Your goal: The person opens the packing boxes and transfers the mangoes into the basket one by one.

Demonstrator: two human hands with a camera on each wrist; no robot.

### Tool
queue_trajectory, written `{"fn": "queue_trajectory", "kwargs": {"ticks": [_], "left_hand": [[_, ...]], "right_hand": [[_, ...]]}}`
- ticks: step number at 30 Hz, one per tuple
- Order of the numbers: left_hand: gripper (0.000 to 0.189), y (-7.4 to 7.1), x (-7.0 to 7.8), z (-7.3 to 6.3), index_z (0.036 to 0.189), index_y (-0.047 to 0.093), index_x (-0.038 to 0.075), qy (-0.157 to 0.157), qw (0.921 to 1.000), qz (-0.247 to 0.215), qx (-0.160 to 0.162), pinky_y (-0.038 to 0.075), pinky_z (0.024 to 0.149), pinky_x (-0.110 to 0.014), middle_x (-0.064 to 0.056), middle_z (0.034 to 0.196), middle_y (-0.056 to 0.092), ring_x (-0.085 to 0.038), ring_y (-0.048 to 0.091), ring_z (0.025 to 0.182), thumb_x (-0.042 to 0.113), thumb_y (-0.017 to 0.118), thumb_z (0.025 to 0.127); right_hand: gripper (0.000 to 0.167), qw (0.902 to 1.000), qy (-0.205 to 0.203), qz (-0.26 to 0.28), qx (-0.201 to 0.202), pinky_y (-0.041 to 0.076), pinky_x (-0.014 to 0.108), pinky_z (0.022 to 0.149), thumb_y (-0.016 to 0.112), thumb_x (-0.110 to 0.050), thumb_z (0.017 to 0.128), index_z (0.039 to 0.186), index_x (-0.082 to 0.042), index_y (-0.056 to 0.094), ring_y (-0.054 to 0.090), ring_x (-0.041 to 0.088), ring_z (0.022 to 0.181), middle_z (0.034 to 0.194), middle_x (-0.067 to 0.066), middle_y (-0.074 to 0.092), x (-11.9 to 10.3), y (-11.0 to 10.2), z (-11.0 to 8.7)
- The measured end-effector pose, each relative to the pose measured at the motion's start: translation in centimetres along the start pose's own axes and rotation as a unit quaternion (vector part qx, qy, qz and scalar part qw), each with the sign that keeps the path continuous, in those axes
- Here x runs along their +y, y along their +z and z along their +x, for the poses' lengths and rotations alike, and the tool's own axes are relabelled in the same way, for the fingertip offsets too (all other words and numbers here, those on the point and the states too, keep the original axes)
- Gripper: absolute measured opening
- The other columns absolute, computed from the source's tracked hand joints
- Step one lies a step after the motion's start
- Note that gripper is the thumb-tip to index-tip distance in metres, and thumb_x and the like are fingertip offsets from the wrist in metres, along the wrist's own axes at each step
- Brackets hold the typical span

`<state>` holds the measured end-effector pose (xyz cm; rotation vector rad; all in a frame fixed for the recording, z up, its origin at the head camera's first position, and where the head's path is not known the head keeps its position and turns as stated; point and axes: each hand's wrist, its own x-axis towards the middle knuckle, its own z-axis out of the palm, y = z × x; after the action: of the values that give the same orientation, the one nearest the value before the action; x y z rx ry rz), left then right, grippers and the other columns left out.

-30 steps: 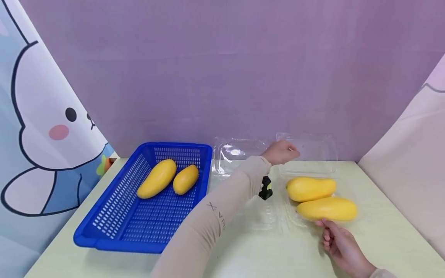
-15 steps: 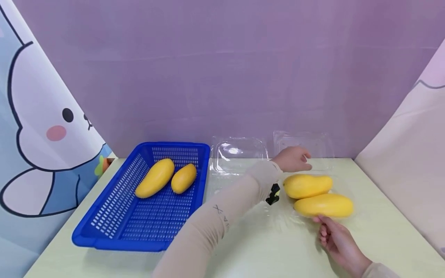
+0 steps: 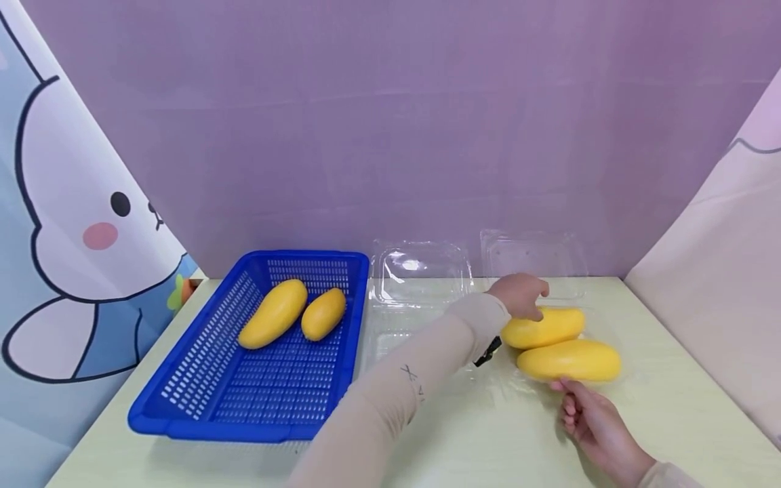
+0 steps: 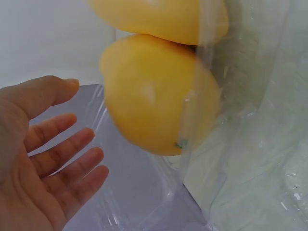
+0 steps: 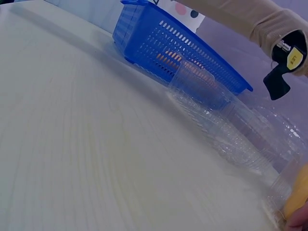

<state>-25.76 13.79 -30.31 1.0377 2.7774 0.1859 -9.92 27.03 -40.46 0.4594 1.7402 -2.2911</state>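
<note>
Two yellow mangoes lie side by side in a transparent plastic clamshell container, its open lid (image 3: pixel 564 261) leaning back against the purple backdrop. My left hand (image 3: pixel 518 295) is over the far mango (image 3: pixel 558 329), its fingers extended. In the left wrist view a gap shows between those fingers and the mango (image 4: pixel 154 96). My right hand (image 3: pixel 601 430) pinches the container's front edge with thumb and forefinger, just below the near mango (image 3: pixel 570 361), while its other fingers curl into the palm. A sliver of that hand (image 5: pixel 299 219) shows at the right wrist view's corner.
A blue perforated basket (image 3: pixel 201 430) on the left holds a long mango (image 3: pixel 274 315) and a smaller one (image 3: pixel 323 314). Between basket and mangoes stands a second transparent container, its lid (image 3: pixel 421 268) raised. The left sleeve (image 3: pixel 390 400) crosses in front of it.
My left hand has moved right and toward me, from beside the open lid to over the far mango. My right hand stays at the container's front edge.
</note>
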Motion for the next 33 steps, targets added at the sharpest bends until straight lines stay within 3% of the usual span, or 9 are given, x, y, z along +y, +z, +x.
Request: {"fn": "queue_trajectory", "kwargs": {"ticks": [8,14,18,23,33], "left_hand": [[0.045,1.8,0.5,1.2,0.117,0.055,0.028,-0.028,0.9981,0.048,-0.027,0.043,0.078,-0.017,0.014,0.102,0.057,-0.003,0.053,0.092,0.039,0.074,0.078],[0.049,2.1,1.1,0.7,0.121,0.051,0.029,-0.038,0.9974,0.051,-0.035,0.043,0.080,-0.018,0.012,0.105,0.054,-0.003,0.052,0.094,0.041,0.074,0.079],[0.047,2.4,0.9,0.6,0.118,0.051,0.029,-0.037,0.9966,0.063,-0.038,0.043,0.080,-0.018,0.012,0.103,0.055,-0.003,0.052,0.093,0.042,0.073,0.079],[0.047,2.6,0.9,0.4,0.117,0.051,0.029,-0.036,0.9969,0.061,-0.034,0.043,0.079,-0.018,0.012,0.103,0.054,-0.003,0.051,0.093,0.041,0.074,0.078],[0.068,3.6,1.1,0.0,0.131,0.042,0.031,-0.037,0.9953,0.087,-0.024,0.041,0.080,-0.019,0.011,0.116,0.047,-0.008,0.043,0.100,0.033,0.078,0.073]], "right_hand": [[0.035,0.9999,-0.001,0.009,-0.012,0.039,0.015,0.048,0.046,-0.027,0.100,0.079,-0.020,0.073,0.044,0.001,0.051,0.058,-0.010,0.049,0.0,-0.1,0.0],[0.035,0.9999,0.003,0.012,-0.012,0.040,0.014,0.049,0.046,-0.029,0.099,0.079,-0.021,0.073,0.044,0.001,0.052,0.059,-0.011,0.049,-0.1,-0.2,0.0],[0.035,0.9995,0.009,0.016,-0.025,0.041,0.013,0.048,0.045,-0.029,0.100,0.080,-0.021,0.073,0.044,0.000,0.051,0.059,-0.011,0.050,0.0,-0.2,-0.1],[0.034,0.9997,0.006,0.016,-0.015,0.040,0.014,0.049,0.046,-0.030,0.100,0.080,-0.021,0.073,0.044,0.000,0.051,0.059,-0.011,0.050,0.0,-0.1,0.0],[0.034,0.9992,-0.007,0.028,-0.027,0.041,0.014,0.048,0.046,-0.028,0.100,0.080,-0.021,0.073,0.045,0.000,0.050,0.058,-0.012,0.051,0.3,-0.1,0.0]]}}
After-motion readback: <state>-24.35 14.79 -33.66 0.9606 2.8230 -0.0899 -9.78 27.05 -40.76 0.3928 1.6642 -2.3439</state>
